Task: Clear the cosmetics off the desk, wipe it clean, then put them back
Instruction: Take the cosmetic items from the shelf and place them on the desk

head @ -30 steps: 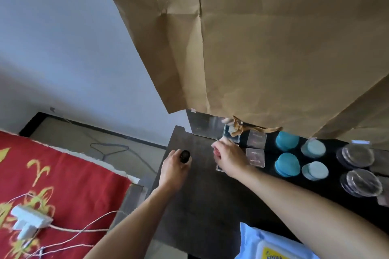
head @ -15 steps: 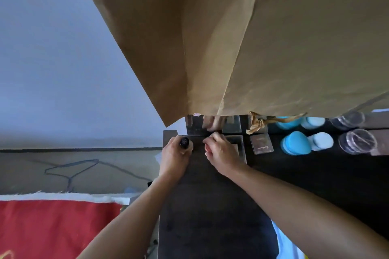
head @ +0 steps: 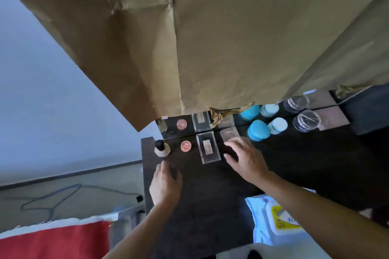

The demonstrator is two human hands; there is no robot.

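Both empty and released: left hand [head: 166,185], right hand [head: 246,160], above bench [head: 210,195]; brown paper [head: 210,38] hides its far edge.

Bottle [head: 162,148] left of round pot [head: 185,145]

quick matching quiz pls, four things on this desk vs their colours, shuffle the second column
Things:
1 small bottle
2 round pot
3 egg-shaped case
4 wipes pack

Colours:
a blue
b pale, with a yellow label
c black cap, pale body
d pink

Pairs: 1-c; 2-d; 3-a; 4-b
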